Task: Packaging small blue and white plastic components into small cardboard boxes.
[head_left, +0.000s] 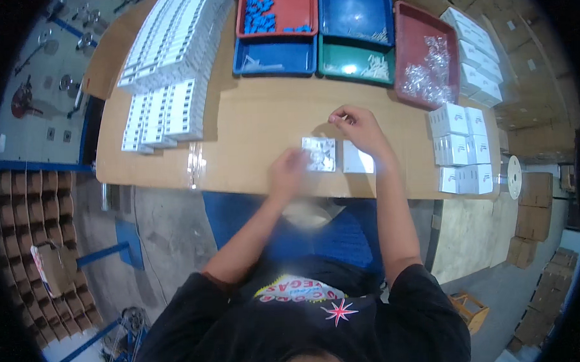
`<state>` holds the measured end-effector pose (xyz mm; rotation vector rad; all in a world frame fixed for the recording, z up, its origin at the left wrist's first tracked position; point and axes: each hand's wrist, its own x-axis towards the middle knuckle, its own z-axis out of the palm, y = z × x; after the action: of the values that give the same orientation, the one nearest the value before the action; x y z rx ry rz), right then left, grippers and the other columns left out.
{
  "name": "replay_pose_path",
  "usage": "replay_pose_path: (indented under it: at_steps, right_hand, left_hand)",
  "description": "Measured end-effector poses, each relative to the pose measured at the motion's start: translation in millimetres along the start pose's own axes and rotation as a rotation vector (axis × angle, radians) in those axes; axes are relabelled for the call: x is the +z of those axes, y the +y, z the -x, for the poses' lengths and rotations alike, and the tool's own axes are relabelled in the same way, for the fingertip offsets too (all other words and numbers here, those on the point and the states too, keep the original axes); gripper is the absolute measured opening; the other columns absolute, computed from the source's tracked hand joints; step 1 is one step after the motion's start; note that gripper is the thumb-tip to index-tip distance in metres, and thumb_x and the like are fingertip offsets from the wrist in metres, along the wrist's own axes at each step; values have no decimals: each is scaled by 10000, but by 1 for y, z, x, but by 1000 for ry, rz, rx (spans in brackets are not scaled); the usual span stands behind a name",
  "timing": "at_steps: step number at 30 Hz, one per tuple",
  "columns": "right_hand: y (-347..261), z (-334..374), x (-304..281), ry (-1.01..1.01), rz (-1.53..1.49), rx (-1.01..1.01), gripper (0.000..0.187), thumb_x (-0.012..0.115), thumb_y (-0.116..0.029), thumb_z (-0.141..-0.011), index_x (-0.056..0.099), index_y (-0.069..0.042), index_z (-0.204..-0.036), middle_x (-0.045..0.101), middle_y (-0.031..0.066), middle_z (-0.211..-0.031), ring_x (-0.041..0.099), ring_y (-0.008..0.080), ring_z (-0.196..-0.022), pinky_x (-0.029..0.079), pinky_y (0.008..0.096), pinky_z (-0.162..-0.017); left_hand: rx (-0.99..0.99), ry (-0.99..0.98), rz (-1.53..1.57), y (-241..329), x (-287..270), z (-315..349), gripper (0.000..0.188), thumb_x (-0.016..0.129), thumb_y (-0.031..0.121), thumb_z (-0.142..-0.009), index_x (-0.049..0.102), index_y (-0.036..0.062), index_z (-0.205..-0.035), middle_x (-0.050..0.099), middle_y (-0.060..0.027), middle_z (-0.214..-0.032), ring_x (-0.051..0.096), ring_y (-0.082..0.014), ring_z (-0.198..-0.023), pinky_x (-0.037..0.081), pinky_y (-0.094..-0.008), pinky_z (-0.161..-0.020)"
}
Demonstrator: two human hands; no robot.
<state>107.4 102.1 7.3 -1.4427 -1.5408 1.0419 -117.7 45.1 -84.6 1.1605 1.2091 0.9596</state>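
On the cardboard-covered table, a small square white box lies in front of me, with shiny, mixed contents too small to name. Touching or just beside its left edge is my left hand, its fingers smeared by motion. My right hand is raised a little beyond the box, on its right. Its thumb and fingertips are pressed together; anything between them is too small to make out. Below this hand lies a plain white square piece, partly covered by my right wrist.
Stacked white boxes fill the left side; more small white boxes stand at right. Along the back are a red tray of blue parts, a blue tray, another blue tray, a green tray and a red tray of clear bags.
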Motion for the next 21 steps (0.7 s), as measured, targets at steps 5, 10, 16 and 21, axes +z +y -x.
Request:
replay_pose_path:
  at_steps: [5, 10, 16, 21]
  right_hand:
    - [12, -99, -47, 273, 229, -107, 203, 682, -188, -907, 726, -31, -1028, 748, 121, -919, 703, 248, -798, 541, 362, -736]
    - [24, -182, -87, 523, 465, -73, 203, 668, -219, -893, 741, -95, -1036, 758, 135, -1006, 720, 351, -909, 565, 446, -799]
    - [45, -238, -100, 527, 724, 5, 217, 719, -232, -879, 752, -108, -1054, 759, 141, -997, 722, 346, -968, 568, 465, -816]
    - [41, -258, -88, 457, 714, 104, 229, 742, -249, -858, 762, -103, -1033, 755, 165, -995, 722, 361, -970, 567, 467, -843]
  left_hand:
    - [108, -2, -58, -15, -5, 1, 162, 660, 165, -1020, 664, 34, -1115, 718, -27, -919, 619, -62, -769, 448, -215, -583]
    - [91, 12, -4, -9, -6, 3, 156, 667, 166, -1017, 665, 34, -1101, 716, -24, -912, 620, -59, -765, 446, -215, -568]
    - [51, 54, -12, -16, -7, 5, 135, 670, 156, -1015, 666, 36, -1075, 705, -6, -902, 661, -68, -807, 472, -214, -596]
    - [95, 67, -106, -15, -9, 4, 144, 668, 148, -1015, 670, 25, -1090, 699, -7, -890, 640, -60, -791, 474, -216, -612]
